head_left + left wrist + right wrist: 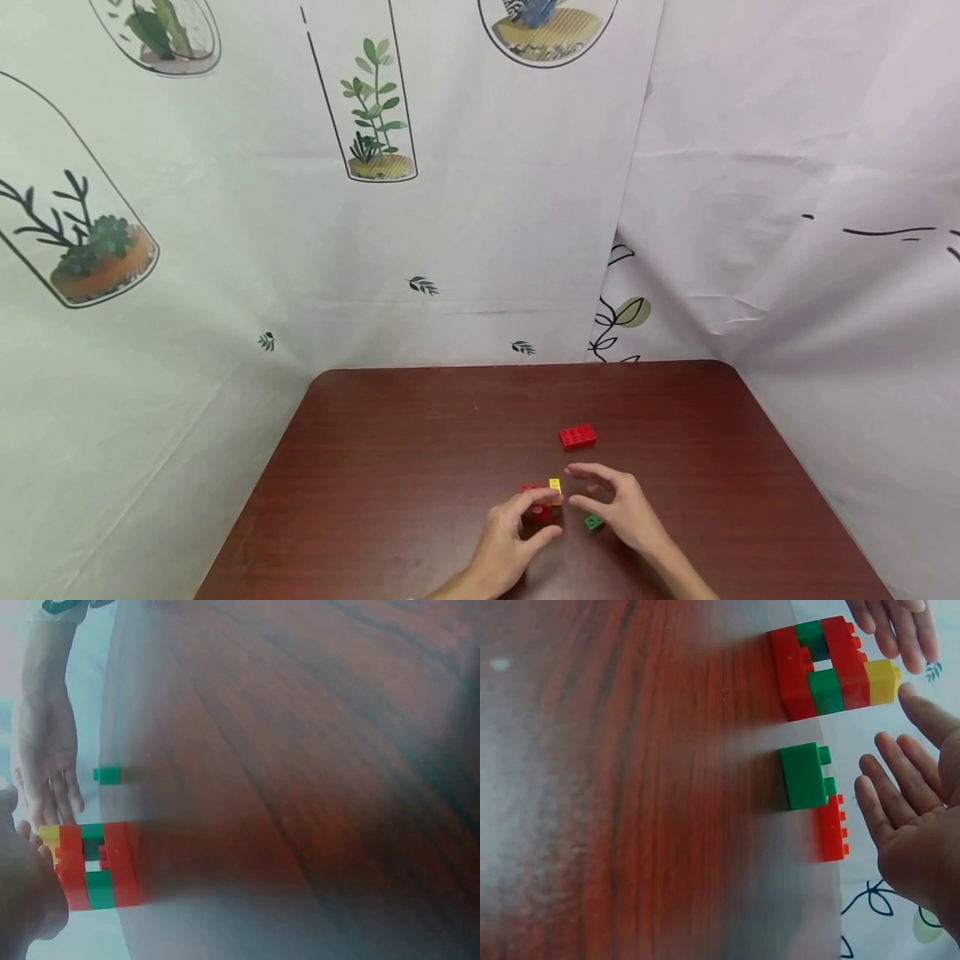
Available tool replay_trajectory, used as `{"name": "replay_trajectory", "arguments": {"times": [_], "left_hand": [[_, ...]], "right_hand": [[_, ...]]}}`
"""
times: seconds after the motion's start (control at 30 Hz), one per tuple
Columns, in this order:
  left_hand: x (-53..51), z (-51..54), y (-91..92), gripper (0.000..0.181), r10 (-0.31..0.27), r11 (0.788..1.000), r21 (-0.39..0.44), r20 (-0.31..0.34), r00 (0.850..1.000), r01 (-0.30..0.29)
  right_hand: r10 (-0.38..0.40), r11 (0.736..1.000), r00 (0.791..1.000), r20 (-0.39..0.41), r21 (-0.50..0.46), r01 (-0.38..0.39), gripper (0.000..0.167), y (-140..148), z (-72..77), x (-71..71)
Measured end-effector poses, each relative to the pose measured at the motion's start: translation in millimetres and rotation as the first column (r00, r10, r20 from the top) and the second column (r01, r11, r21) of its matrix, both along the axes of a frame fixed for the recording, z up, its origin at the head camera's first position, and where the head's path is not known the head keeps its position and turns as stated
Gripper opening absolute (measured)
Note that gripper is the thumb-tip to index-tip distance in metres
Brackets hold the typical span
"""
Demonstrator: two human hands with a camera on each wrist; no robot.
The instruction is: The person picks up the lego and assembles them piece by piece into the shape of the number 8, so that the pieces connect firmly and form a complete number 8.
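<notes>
A small stack stands upright on the table: a red brick [791, 675] at the bottom, two green bricks [826, 691] with a gap between them, another red brick [847, 664], and a yellow brick [883, 681] on top at one end. My left hand [506, 537] is beside the stack and partly hides it in the head view, its fingers loosely bent. Just right of the stack, my right hand [622, 508] hovers with fingers spread and nothing in them. Below it on the table sits a loose green brick [594, 522].
Farther back on the brown table [420, 433] lies a loose red brick [577, 436]. White cloth [487, 250] printed with plants hangs behind the table and along both sides.
</notes>
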State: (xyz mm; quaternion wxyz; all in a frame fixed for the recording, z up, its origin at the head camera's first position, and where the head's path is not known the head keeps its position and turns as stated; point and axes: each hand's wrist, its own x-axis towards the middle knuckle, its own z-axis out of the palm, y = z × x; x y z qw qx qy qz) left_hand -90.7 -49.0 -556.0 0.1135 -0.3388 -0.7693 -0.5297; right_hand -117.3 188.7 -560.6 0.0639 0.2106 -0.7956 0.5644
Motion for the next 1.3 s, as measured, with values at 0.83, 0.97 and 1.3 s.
{"name": "replay_trajectory", "arguments": {"times": [0.83,0.97,1.3], "left_hand": [[3.4,-10.7,-3.4,0.04,0.025,1.0,0.007,0.042,0.999,-0.025],[-3.9,-8.4,-10.5,0.045,0.089,0.996,0.014,-0.066,0.994,-0.088],[-23.3,-14.9,-26.9,0.045,0.173,0.985,0.018,-0.072,0.982,-0.172]], "right_hand": [[-0.014,0.998,0.999,0.048,0.062,0.011,0.044,13.0,0.3,2.3],[-0.055,0.998,0.994,0.093,0.045,0.051,0.044,20.2,-1.8,8.0],[-0.095,0.995,0.992,0.079,0.032,0.093,0.043,31.3,-8.0,20.0]]}}
